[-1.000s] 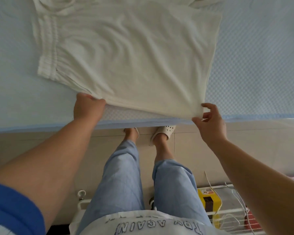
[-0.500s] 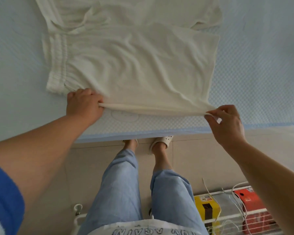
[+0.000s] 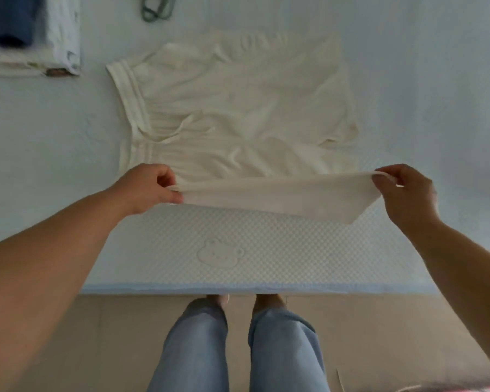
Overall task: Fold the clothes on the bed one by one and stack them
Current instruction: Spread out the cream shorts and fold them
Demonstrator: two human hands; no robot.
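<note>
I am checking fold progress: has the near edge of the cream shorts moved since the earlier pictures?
Yes. Both hands lifted the near edge away from the bed's blue border, toward the waistband side.

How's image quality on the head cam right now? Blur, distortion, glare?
Head view: soft motion blur overall, worst at the far stack and green item; the shorts lose their weave. Wide-angle stretch on the forearms; bed edge stays fairly straight. Flat, even light, no glare. Left hand and right hand are readable, both pinching the lifted hem.
</note>
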